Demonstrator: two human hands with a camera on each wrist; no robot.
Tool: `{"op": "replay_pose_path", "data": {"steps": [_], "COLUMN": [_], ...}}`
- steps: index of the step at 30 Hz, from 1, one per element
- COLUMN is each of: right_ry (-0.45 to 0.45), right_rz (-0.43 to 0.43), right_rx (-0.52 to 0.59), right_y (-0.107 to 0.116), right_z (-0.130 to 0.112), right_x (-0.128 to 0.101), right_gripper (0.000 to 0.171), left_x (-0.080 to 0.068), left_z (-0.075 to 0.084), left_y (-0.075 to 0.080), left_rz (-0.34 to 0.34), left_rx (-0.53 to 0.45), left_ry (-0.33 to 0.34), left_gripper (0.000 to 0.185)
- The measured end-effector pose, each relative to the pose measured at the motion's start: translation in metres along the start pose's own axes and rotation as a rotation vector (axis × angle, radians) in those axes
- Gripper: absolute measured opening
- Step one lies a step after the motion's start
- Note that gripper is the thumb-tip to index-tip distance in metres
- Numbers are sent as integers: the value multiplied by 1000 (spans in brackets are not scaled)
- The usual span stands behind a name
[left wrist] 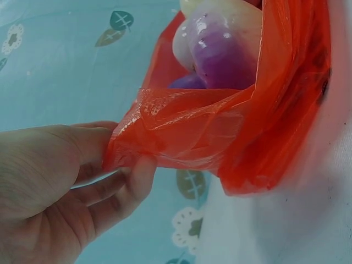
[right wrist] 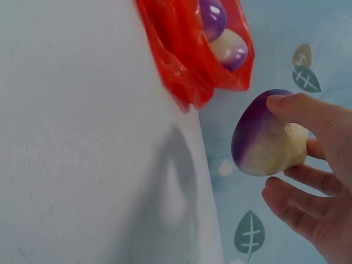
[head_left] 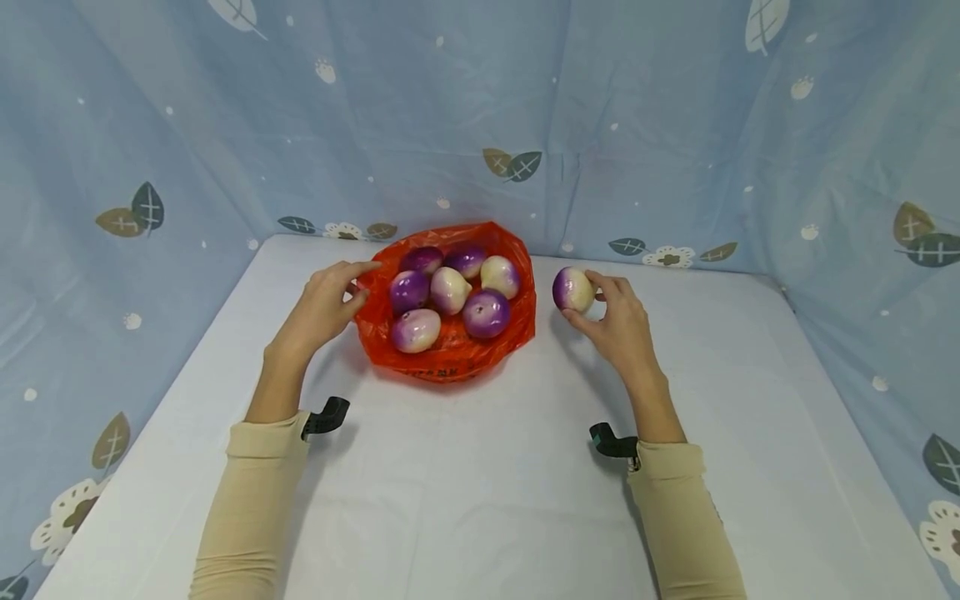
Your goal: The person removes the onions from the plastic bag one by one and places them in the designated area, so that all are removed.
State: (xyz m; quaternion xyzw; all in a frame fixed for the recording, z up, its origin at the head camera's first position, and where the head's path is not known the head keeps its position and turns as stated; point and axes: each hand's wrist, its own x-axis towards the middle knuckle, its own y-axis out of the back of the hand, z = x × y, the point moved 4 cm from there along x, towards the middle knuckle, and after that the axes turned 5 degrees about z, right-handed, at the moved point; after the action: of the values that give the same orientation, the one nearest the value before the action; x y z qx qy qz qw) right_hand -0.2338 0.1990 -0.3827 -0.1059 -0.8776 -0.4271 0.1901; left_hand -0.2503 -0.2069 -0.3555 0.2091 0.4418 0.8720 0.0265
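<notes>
Your left hand (head_left: pixel 324 302) pinches the rim of the red bag (head_left: pixel 450 354) between thumb and fingers, which keeps its mouth open and steady. Your right hand (head_left: pixel 619 321) curls its fingers around one purple-white onion (head_left: pixel 573 288), lifted clear of the white table (head_left: pixel 480 467), just right of the bag. Six more onions sit inside.

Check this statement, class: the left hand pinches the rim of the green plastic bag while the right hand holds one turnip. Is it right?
Not quite: the bag is red, not green, as the head view shows. The left hand does pinch its rim and the right hand holds one turnip.
</notes>
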Motion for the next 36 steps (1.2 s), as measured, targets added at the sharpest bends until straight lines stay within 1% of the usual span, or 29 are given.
{"op": "replay_pose_path", "data": {"steps": [4,10,14,20,25,36], "right_ry": [-23,-21,-18,3,15,-14], "right_rz": [-5,-11,-22,-49,-66,-119], "right_rx": [-19,-39,-44,-67,-78,-101], "right_y": [1,0,-1,-6,-10,-15], "right_z": [5,9,12,16,20,27], "right_x": [0,0,2,5,8,15], "right_gripper": [66,66,66,66,66,68], "left_x": [1,1,0,0,0,-1], "left_z": [0,-1,0,0,-1,-4], "left_y": [0,1,1,1,0,1], "left_rz": [2,10,3,-9,-11,-12], "left_rx": [-3,1,3,-4,-3,4], "left_ry": [-7,-7,4,40,41,51], "left_gripper": [44,45,44,44,45,44]}}
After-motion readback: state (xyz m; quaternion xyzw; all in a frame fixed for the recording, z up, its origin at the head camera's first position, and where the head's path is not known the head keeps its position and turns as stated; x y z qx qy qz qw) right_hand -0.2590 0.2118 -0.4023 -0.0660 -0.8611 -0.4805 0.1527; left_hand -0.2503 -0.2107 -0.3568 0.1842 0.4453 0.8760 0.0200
